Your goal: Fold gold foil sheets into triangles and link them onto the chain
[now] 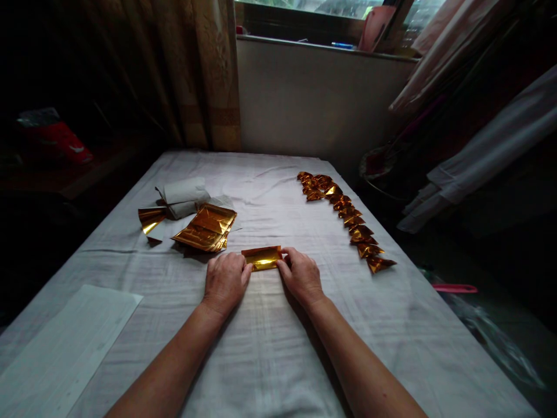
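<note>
A folded strip of gold foil paper (262, 257) lies flat on the white cloth-covered table (278, 342). My left hand (225, 280) presses its left end with the fingertips. My right hand (301, 275) pinches its right end. A stack of flat gold foil sheets (206, 228) lies to the left of the hands. To the right, a row of several folded gold foil pieces (348, 217) runs diagonally from the far middle toward the right edge.
A rolled white paper bundle (183, 196) and one loose folded gold piece (150, 219) sit at the left. A white sheet (65, 348) lies at the near left corner. Curtains and a window sill stand behind the table; clutter fills the floor at right.
</note>
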{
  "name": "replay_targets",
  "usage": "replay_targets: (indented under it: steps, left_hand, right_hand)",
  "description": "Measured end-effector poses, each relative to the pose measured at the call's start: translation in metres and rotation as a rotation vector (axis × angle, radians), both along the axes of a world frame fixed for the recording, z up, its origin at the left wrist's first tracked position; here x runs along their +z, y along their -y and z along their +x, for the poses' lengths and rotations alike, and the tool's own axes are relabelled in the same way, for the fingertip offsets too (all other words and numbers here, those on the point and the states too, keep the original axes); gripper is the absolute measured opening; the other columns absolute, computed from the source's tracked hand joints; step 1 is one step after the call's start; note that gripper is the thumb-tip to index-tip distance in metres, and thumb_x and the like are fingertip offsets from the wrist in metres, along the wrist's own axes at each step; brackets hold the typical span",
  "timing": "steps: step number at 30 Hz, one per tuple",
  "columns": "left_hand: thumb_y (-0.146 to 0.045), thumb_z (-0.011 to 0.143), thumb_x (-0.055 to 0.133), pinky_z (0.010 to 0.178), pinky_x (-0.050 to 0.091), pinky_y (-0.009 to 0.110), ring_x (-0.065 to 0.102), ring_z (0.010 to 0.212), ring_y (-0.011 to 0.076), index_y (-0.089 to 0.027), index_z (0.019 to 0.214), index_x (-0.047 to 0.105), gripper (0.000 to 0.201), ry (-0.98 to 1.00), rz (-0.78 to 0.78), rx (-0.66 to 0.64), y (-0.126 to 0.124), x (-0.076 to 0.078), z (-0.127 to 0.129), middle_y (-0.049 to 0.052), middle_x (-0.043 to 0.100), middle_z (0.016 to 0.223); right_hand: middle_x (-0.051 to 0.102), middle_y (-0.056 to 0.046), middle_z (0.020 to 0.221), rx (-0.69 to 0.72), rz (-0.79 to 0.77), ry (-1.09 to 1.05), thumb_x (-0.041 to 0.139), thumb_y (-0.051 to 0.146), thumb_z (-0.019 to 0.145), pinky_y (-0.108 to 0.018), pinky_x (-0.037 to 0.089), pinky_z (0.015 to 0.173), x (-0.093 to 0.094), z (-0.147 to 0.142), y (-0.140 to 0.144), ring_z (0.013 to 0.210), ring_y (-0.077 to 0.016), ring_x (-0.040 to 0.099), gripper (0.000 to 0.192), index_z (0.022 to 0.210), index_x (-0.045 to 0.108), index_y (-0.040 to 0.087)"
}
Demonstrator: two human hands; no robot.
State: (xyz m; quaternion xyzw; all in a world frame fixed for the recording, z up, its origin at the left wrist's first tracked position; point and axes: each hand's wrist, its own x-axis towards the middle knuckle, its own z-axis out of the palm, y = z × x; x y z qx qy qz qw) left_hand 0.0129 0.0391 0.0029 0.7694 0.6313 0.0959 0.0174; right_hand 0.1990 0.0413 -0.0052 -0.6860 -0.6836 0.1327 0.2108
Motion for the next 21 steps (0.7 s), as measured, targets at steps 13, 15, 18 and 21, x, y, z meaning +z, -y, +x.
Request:
replay_targets:
  steps: [13, 15, 18, 21]
  left_hand:
    - [-0.044, 0.097, 0.05, 0.118, 0.02, 0.05, 0.045, 0.135, 0.0276, -0.025, 0.13, 0.06, 0.04, 0.074, 0.254, -0.419, 0.025, -0.023, 0.015, 0.004, 0.062, 0.136]
    - [-0.053, 0.096, 0.047, 0.121, 0.015, 0.051, 0.044, 0.137, 0.0278, -0.023, 0.135, 0.057, 0.051, 0.077, 0.197, -0.436, 0.027, -0.025, 0.018, 0.004, 0.061, 0.138]
    - [-0.059, 0.095, 0.043, 0.123, 0.009, 0.052, 0.042, 0.139, 0.0272, -0.024, 0.139, 0.053, 0.057, 0.064, 0.162, -0.423, 0.028, -0.029, 0.018, 0.003, 0.058, 0.143]
    - [-0.06, 0.095, 0.042, 0.123, 0.006, 0.052, 0.041, 0.14, 0.0271, -0.024, 0.14, 0.053, 0.059, 0.043, 0.156, -0.395, 0.03, -0.03, 0.015, 0.003, 0.056, 0.144]
  right_hand:
    - [0.073, -0.003, 0.088, 0.005, 0.025, 0.02, 0.065, 0.025, 0.087, -0.03, 0.038, 0.074, -0.002, -0.001, 0.0, 0.083, -0.0201, 0.064, 0.02, 0.106, 0.066, 0.022]
    - [0.072, -0.003, 0.089, 0.006, 0.049, 0.012, 0.065, 0.025, 0.087, -0.03, 0.038, 0.075, -0.004, -0.001, 0.0, 0.083, -0.02, 0.064, 0.019, 0.106, 0.067, 0.022]
    - [0.072, -0.003, 0.089, 0.006, 0.073, 0.001, 0.065, 0.025, 0.087, -0.03, 0.038, 0.075, -0.007, 0.0, 0.001, 0.083, -0.0201, 0.063, 0.018, 0.104, 0.067, 0.021]
    - [0.072, -0.003, 0.089, 0.014, 0.095, -0.014, 0.064, 0.024, 0.088, -0.03, 0.038, 0.076, -0.01, 0.001, 0.001, 0.083, -0.0199, 0.063, 0.016, 0.102, 0.067, 0.021]
